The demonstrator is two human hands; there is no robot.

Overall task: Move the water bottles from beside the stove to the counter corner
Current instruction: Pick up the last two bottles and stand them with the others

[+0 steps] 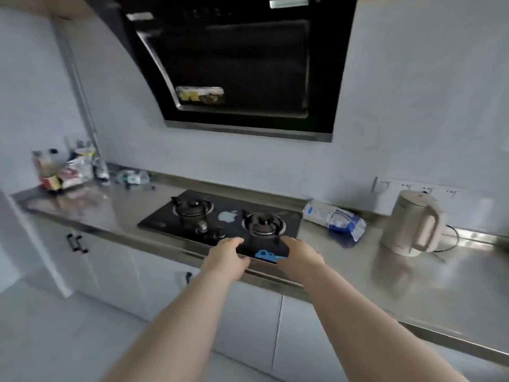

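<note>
Counter (413, 285) of bare steel beneath both hands, stretching far left to a corner and far right. Black range hood (234, 64) on the wall high above the hands. Black two-burner stove (234, 205) set into the counter directly ahead of the fingers. Pale kettle (416, 224) upright, well right of the right hand. Clutter (66, 172) of packets and jars in the corner, far left of the left hand. Left hand (228, 255) and right hand (300, 253) stretched out side by side, apart, over the stove's front edge; fingers loosely bent, nothing gripped in either. Blue-and-white pack (334, 219) lying flat beyond the right hand, just beside the stove's right edge. Water bottles (133, 177), clear and blurred, lying by the back wall well left of the left hand, between stove and clutter. Small blue thing (265, 255) on the stove's front edge between the two hands, too blurred to identify.
</note>
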